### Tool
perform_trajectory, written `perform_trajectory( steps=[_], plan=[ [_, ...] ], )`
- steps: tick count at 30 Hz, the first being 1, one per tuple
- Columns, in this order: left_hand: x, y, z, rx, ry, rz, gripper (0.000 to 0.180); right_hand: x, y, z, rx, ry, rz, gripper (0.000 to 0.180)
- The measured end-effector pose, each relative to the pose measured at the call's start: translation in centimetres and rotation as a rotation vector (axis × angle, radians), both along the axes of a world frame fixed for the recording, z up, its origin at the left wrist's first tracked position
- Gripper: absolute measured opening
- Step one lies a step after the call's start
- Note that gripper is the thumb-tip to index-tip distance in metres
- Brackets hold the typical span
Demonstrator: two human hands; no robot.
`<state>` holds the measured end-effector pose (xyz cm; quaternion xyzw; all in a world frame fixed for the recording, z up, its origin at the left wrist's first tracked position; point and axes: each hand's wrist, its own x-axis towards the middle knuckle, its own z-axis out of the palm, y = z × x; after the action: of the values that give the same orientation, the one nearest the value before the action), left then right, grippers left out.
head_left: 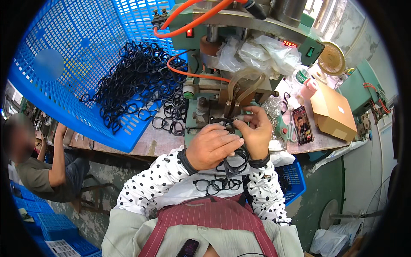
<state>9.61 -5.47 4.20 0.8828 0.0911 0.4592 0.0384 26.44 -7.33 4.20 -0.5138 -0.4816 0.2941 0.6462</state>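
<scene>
Both hands are together in front of a green press-like machine. My right hand has thumb and fingers curled in a pinch on a black eyeglass frame, just below the machine's two thin tubes. My left hand lies across from the left, its fingers pressed together and closed around more black eyeglass frames that hang below the hands. Its fingertips hide part of what it holds. Another loose eyeglass frame rests on white material over my lap.
A large blue basket holds a heap of black eyeglass frames, with several more on the table beside it. On the right are a phone, scissors and a cardboard box. A person sits at far left.
</scene>
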Motion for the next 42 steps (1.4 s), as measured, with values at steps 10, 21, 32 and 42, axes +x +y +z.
perform_trajectory(
  steps=[10, 21, 32, 42],
  plan=[
    [-0.3, 0.0, -2.3, 0.193, 0.07, -0.057, 0.04, -1.4, 1.3, 1.3, -0.011, -0.154, -0.103, 0.05],
    [-2.5, 1.1, 5.2, -0.59, -0.427, 0.202, 0.022, -1.8, 1.8, 0.8, 0.02, -0.187, -0.068, 0.063],
    [-2.6, 0.7, 3.8, -0.758, -0.548, 0.155, 0.021, -2.8, 2.0, -1.2, 0.083, 0.267, -0.041, 0.069],
    [-16.4, 7.8, 7.1, 0.322, -0.504, 1.48, 0.035, -2.2, 2.0, -0.9, 0.12, 0.127, 0.033, 0.059]
  ],
)
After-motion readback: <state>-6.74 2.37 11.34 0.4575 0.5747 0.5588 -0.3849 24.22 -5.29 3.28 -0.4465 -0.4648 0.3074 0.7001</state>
